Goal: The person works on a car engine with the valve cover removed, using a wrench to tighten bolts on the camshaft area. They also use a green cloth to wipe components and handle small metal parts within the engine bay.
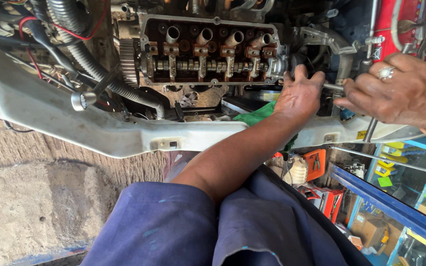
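My left hand (299, 93) reaches from a blue sleeve to the right end of an exposed engine cylinder head (208, 54), where the camshaft and rocker arms are open to view. Its fingers curl around a short metal bar (332, 86). My right hand (400, 91), wearing a ring, closes on the other end of that bar, just beside a long thin steel rod (369, 129) that runs up and down behind it. Whatever the bar connects to is hidden under the hands.
A toothed cam gear (128, 61) sits at the head's left end. Black corrugated hoses (87, 59) and red wires cross at the upper left. A chrome socket tool (82, 100) rests above the white body crossmember (99, 129). A green rag (255, 116) lies below my left hand. Blue shelving (395, 209) is at the lower right.
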